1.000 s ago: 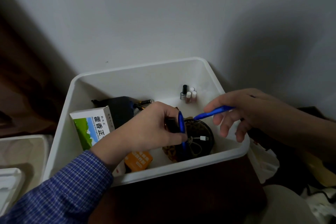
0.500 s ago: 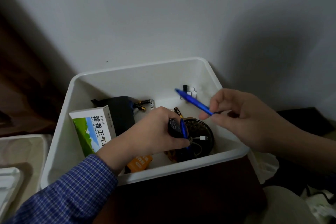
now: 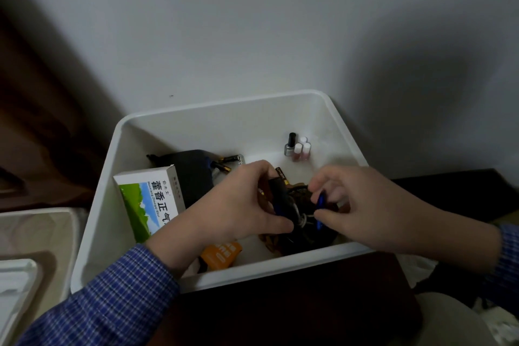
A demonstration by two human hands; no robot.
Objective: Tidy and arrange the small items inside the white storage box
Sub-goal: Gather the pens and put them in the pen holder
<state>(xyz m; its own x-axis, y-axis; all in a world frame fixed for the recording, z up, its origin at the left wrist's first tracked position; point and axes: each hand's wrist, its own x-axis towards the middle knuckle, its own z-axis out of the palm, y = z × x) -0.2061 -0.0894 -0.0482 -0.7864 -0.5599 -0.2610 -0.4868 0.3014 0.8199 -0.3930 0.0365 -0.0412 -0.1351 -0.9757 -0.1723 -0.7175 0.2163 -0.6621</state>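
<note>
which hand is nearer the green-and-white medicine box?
Left. The left hand sits just right of the medicine box, its wrist passing close by the box's lower corner. The right hand is farther right, beyond the left hand, over the dark round container.

Green-white carton: "藿香正气", "Huoxiang Zhengqi Shui".

The storage box sits on the bench, its far side against the wall. Inside, a carton stands at the left; a pouch lies just behind it, with batteries to the pouch's right. Small bottles cluster in the far right corner. A packet lies near the front wall. Both hands — left hand, right hand — meet over a round tin at the near right, a pen between them
</note>
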